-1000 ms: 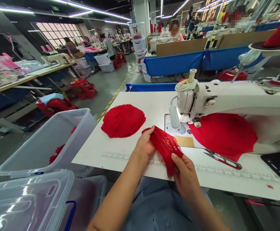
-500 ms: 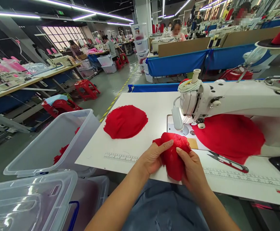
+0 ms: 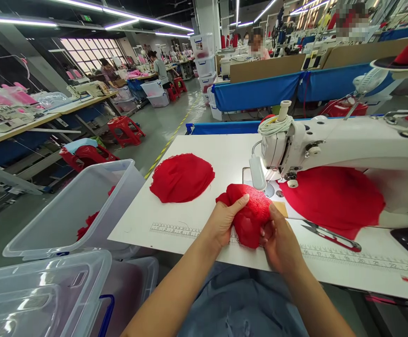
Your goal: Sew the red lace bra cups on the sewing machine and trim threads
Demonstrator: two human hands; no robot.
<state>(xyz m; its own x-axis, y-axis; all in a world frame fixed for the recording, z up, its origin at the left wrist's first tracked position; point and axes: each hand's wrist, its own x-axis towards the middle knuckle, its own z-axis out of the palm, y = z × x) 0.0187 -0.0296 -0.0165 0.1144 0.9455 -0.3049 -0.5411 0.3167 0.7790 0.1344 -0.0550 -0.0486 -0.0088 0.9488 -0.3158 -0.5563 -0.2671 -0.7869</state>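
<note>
Between my hands, just in front of the sewing machine (image 3: 284,145), is a bunched piece of red fabric (image 3: 249,215) with a lacy upper part. My left hand (image 3: 221,222) pinches its left side, thumb on top. At its right edge, my right hand (image 3: 281,238) grips the fabric between thumb and curled fingers. A second red fabric piece (image 3: 183,178) lies flat on the left of the white table (image 3: 137,220). More red fabric (image 3: 337,201) is spread under the machine arm, and a pair of thread snips (image 3: 332,235) lies by its front edge.
Left of the table stands an open plastic bin (image 3: 63,210) with some red fabric inside. A lidded clear box (image 3: 42,290) is nearer to me. A printed ruler (image 3: 176,229) runs along the table's front. Other people work at machines farther back.
The held fabric has been turned and lifted slightly, so more of its lace faces up. My right hand's grip has moved to the right edge.
</note>
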